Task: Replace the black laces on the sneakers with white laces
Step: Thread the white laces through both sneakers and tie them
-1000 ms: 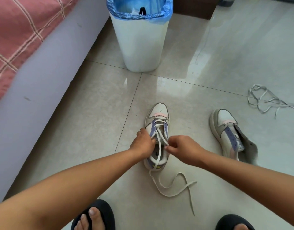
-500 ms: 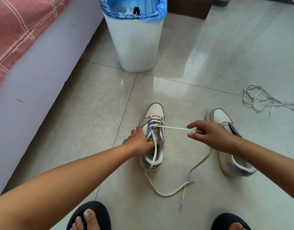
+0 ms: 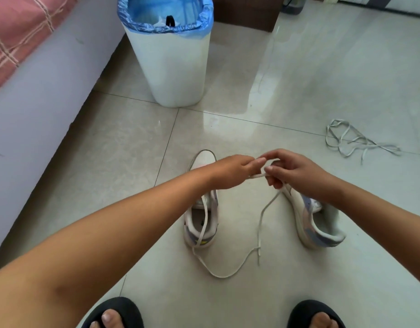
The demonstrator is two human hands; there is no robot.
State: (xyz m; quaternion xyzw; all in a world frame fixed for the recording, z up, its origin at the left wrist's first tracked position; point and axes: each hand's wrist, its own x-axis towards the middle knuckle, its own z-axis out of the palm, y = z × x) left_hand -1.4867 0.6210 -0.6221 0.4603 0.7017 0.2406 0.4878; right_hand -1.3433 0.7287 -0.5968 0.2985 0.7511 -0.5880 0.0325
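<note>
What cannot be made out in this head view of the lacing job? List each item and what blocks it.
- Left sneaker eyelets: covered by the left forearm.
- Right sneaker toe: behind the right hand.
- White lace grip point: hidden by the fingers of both hands; left hand.
- Bin contents: dark item too small.

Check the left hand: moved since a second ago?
Yes. The left hand has left the laced sneaker and gone right, meeting the right hand on the white lace.

Bright daylight, glare on floor [image 3: 263,91]
</note>
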